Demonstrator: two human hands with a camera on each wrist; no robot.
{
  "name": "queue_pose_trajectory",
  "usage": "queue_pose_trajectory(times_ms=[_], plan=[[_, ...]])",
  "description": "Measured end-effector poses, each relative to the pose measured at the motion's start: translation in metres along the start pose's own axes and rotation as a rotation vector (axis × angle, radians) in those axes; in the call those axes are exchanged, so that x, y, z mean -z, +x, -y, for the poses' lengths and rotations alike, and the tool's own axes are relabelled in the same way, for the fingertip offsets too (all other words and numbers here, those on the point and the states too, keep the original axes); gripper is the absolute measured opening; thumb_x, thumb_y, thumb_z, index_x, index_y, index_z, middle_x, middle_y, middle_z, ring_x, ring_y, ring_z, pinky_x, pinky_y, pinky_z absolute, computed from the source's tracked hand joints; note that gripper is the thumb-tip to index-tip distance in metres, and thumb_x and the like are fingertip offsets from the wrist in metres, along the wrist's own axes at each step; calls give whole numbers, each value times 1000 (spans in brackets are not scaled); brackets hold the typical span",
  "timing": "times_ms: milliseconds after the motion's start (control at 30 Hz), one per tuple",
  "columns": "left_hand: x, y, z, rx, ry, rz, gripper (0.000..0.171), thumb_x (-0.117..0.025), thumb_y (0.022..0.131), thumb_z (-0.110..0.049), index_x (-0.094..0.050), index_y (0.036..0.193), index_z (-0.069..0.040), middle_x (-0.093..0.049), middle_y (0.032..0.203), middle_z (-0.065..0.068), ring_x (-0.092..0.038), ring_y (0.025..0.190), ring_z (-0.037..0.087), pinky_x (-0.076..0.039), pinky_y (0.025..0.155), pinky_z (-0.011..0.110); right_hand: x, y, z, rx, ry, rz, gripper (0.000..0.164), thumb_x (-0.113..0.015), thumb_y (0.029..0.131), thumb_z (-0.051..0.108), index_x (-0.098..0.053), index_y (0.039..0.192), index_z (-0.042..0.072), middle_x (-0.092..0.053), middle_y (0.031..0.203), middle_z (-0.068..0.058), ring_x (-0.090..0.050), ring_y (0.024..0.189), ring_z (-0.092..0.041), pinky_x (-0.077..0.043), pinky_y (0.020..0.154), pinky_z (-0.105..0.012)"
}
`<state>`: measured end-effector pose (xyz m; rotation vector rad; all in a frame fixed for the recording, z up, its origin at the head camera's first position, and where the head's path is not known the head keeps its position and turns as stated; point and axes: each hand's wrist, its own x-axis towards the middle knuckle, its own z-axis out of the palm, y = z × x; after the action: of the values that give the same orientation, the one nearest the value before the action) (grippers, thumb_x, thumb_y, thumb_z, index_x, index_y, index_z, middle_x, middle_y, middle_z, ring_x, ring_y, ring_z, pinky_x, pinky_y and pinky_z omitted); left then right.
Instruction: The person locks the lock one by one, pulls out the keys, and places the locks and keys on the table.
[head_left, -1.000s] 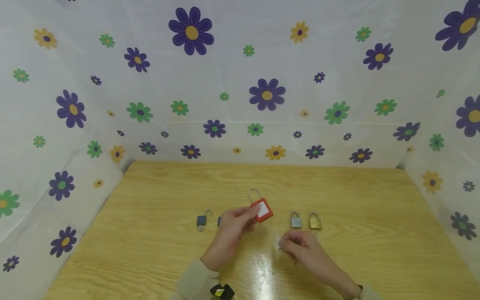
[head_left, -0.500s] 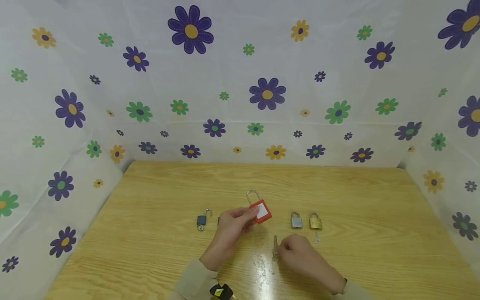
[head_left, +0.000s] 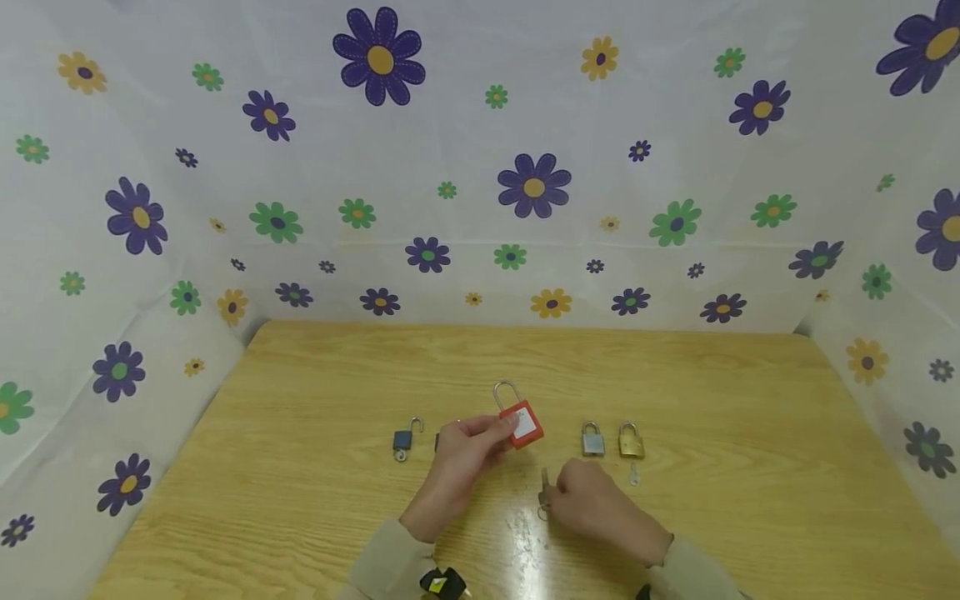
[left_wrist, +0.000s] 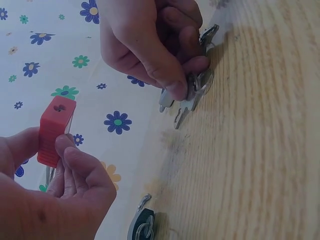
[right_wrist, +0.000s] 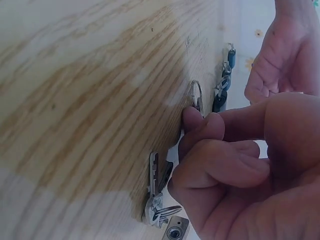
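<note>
Between thumb and fingers, my left hand [head_left: 456,467] holds a red padlock [head_left: 529,433] upright, its shackle on top. The thumb lies over a white label on the front. In the left wrist view, the keyhole end of the red padlock [left_wrist: 56,111] faces the camera. My right hand [head_left: 596,502], to the right of and nearer than the padlock, pinches a key [head_left: 543,498] with a ring [head_left: 543,514] hanging from it. Low over the table, keys [left_wrist: 187,106] show at those fingertips in the left wrist view. The right fingers hide part of the bunch.
Left on the wooden table [head_left: 712,400] lies a blue padlock [head_left: 402,440] with its shackle swung out. Another dark padlock is mostly hidden behind my left hand. To the right stand a silver padlock [head_left: 593,444] and a brass padlock [head_left: 631,447] with a key [head_left: 635,478] before it.
My right hand has turned and shifted a little left; the key now points up from its fingers. The key before the brass padlock has come into view. The left hand stays nearly still.
</note>
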<state>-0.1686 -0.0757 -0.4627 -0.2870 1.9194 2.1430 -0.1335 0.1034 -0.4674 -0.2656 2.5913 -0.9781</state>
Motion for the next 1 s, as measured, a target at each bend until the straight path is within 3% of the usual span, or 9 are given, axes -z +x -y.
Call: queue_pose_trajectory(times_ms=[267,467,733,933,1000], plan=[[-1,0,0,-7,18,-19,43,-77,84,-27,-69,106,8,-71,84,2,-64,72,9,-54,65,22,-1,1,-4,47,-52,-47,54,-59,84,5,-28,42,20,-23,39,13,-20,35,-1,-16,33,-17],[-1,0,1,-37,88,-30,45,-78,82,-28,-69,108,8,-73,91,8,-66,75,11,-57,69,26,1,-1,-3,23,-34,-53,52,-58,86,7,-31,44,20,-27,40,11,-25,36,-2,-21,34,-17],[-3,5,4,-198,520,-13,39,-77,81,-38,-75,103,-6,-75,92,7,-67,79,15,-56,66,34,34,-13,0,28,56,-103,48,-54,92,7,-36,48,17,-37,43,8,-30,38,-5,-25,37,-20],[-17,12,5,-252,715,10,33,-76,83,-37,-75,98,-8,-74,88,3,-65,75,11,-57,65,34,65,-25,-10,58,68,-148,46,-53,93,5,-42,49,16,-36,44,8,-27,39,-3,-22,38,-18],[-22,14,6,-262,756,2,31,-76,82,-36,-75,96,-9,-74,86,2,-64,73,10,-57,64,33,72,-28,-14,59,71,-161,46,-54,93,6,-44,50,15,-45,45,6,-27,39,-3,-23,38,-17]])
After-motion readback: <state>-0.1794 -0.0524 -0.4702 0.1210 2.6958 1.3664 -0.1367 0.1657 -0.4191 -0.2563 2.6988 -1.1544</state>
